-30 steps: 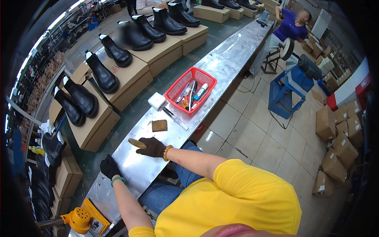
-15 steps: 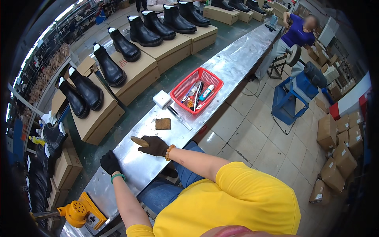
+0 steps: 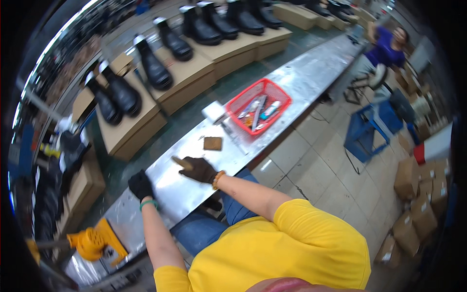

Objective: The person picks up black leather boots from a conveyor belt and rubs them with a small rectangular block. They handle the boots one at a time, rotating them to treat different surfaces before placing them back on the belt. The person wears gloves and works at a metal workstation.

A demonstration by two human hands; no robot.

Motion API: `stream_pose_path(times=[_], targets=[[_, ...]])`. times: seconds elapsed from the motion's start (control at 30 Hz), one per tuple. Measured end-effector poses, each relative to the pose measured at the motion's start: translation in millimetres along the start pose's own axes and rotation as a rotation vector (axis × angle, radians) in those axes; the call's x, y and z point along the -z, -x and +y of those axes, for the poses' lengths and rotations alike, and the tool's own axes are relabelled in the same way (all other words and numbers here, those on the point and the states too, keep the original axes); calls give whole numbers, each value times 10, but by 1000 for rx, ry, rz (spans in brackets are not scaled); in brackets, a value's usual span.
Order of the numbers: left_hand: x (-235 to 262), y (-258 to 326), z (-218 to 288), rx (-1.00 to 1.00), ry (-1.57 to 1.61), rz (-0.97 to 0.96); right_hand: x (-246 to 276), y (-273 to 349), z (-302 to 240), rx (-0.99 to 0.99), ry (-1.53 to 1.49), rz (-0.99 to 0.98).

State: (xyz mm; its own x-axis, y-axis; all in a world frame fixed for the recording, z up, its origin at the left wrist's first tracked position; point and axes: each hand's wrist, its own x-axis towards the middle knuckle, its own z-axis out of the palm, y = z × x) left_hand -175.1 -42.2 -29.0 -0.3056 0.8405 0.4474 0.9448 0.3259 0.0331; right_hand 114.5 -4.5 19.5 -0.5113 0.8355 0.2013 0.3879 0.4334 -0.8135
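My right hand (image 3: 199, 170), in a dark brown glove, is closed round a tan wooden-looking brush (image 3: 183, 163); its rounded end sticks out on the left, and any bristles are hidden. My left hand (image 3: 140, 185), in a black glove, is closed at the far edge of the metal bench (image 3: 168, 182); whether anything is inside the fingers is hidden. Beyond my right hand lies a brown rectangular pad (image 3: 212, 143). A white block-like thing (image 3: 214, 112) stands past it. A red plastic basket (image 3: 287, 103) with tubes and small tools sits farther along the bench.
Black ankle boots (image 3: 154, 67) stand on cardboard boxes (image 3: 187, 88) across the bench. A yellow machine (image 3: 92, 245) is at the lower left. Blue-framed equipment (image 3: 362, 134) stands on the right, near a person in purple (image 3: 386, 47) and stacked cartons (image 3: 422, 214).
The whole view has shifted and blurred, so the bench and boots appear farther right. Both gloved hands stay over the bench, the right one still gripping the brush.
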Motion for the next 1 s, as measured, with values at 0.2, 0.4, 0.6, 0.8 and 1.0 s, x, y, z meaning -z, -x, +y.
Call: stream_pose_path(times=[0.2,0.4,0.6,0.8,1.0], targets=[[80,-28,194,14,110,86,-35,49,164,70,-69,161],[350,-185,148,477,694,111,33,68,116,-118,-124,75],[447,-732,-394,768,1078,253,-30,63,194,6,-112,148],[655,-1283,-728,762,593,551,-42,59,192,-34,-93,142],[776,-1574,-1063,517,25,542,-14,39,87,-188,-118,113]])
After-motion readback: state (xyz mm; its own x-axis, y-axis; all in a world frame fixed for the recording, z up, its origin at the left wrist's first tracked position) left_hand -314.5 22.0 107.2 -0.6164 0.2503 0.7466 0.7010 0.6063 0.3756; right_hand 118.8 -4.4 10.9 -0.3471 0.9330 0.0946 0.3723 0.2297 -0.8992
